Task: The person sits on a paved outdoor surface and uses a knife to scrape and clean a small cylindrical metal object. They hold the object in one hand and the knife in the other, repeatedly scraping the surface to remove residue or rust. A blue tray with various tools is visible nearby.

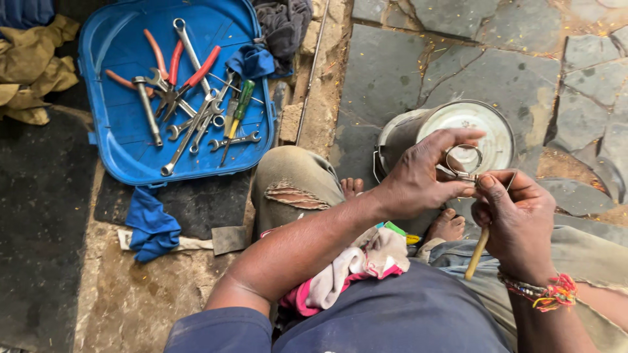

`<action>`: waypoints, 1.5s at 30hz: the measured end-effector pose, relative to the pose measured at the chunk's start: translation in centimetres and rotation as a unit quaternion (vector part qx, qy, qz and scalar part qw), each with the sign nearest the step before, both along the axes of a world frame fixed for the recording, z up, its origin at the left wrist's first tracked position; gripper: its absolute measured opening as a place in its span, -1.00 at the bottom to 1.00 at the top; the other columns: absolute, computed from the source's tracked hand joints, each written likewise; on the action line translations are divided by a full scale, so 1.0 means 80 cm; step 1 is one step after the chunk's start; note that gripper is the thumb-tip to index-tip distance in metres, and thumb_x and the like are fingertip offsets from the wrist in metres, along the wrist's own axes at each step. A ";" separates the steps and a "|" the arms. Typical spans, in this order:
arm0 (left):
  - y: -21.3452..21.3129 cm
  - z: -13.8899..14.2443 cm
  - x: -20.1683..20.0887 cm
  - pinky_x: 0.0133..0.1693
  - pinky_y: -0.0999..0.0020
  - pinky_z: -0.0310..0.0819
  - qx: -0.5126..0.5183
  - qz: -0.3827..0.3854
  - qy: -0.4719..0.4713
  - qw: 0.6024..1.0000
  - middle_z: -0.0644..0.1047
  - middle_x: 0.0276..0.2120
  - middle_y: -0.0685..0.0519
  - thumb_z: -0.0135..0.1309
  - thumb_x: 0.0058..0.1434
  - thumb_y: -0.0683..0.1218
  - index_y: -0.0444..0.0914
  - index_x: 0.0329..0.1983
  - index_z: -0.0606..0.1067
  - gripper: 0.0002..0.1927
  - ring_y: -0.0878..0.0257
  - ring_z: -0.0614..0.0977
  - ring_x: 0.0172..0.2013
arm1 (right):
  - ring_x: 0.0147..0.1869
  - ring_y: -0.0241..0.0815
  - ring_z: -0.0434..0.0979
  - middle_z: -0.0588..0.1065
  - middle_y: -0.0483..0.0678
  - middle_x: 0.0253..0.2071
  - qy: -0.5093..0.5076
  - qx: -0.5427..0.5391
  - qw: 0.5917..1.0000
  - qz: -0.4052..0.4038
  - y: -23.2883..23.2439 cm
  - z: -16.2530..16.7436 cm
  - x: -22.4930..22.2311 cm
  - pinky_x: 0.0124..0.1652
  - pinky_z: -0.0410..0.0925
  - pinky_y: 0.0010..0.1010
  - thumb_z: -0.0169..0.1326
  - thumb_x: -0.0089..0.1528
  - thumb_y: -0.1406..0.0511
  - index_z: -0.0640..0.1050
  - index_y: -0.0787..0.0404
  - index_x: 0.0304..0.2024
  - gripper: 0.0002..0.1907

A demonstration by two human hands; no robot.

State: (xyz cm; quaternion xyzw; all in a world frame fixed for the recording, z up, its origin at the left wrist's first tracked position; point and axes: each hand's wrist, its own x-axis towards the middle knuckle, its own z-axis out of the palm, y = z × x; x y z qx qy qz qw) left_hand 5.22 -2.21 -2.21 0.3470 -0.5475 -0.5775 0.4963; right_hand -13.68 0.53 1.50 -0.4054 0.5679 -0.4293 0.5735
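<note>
— What is being held by the left hand (418, 176)?

— A small metal ring clip (463, 160) is being pinched between its thumb and fingertips, the other fingers being kept curled above it. The clip is being held in the air, right between the two hands, over the round metal tin (458, 131) that is being stood on the stone floor (392, 78).

— And the right hand (517, 222)?

— It is being kept closed around a tool with a wooden handle (477, 252), whose metal end is being pressed against the clip just beside the left thumb.

— What is being kept nearby?

— A blue tray (111, 59) of spanners and pliers (173, 72) is being left well apart, at the upper left of the floor, with a blue rag (152, 225) just below its lower edge. A pale and pink cloth (347, 268) is being carried on the lap.
</note>
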 end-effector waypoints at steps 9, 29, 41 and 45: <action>-0.006 0.006 -0.005 0.11 0.30 0.60 -0.180 0.028 -0.079 0.980 0.56 0.11 -0.05 0.29 0.15 -0.27 -0.20 0.02 0.61 -0.65 0.11 0.66 0.11 | -0.56 -0.43 0.32 0.47 -0.13 -0.46 -0.037 0.059 0.996 0.058 -0.011 0.007 -0.039 -0.56 0.19 -0.59 0.08 0.37 0.34 0.55 0.32 -0.17 -0.87; -0.012 0.020 -0.010 -0.23 0.46 0.51 -0.111 -0.054 -0.024 0.992 0.59 -0.30 0.10 0.39 0.17 -0.08 -0.24 -0.13 0.63 -0.75 0.39 0.61 -0.27 | -0.47 -0.55 0.30 0.45 -0.27 -0.48 0.101 -0.028 0.979 0.174 -0.008 0.015 -0.064 -0.49 0.19 -0.64 0.12 0.35 0.40 0.63 0.34 -0.13 -0.87; -0.009 0.006 -0.019 -0.21 0.54 0.46 -0.049 -0.062 -0.002 0.997 0.56 -0.30 0.16 0.37 0.22 -0.07 -0.25 -0.11 0.62 -0.75 0.48 0.55 -0.26 | -0.34 -0.21 0.60 0.60 0.05 -0.30 0.354 -0.305 0.874 0.134 0.001 0.041 -0.035 -0.31 0.40 -0.46 0.25 0.20 0.48 0.62 0.32 -0.17 -0.86; -0.004 -0.003 -0.026 -0.08 0.55 0.53 0.033 -0.113 0.061 0.991 0.60 -0.19 0.15 0.21 0.37 -0.08 -0.30 0.02 0.52 -0.74 0.48 0.59 -0.14 | -0.15 -0.04 0.66 0.59 0.12 -0.17 0.402 -0.382 0.820 0.138 0.003 0.041 -0.026 -0.18 0.49 -0.35 0.19 0.16 0.51 0.60 0.33 -0.06 -0.72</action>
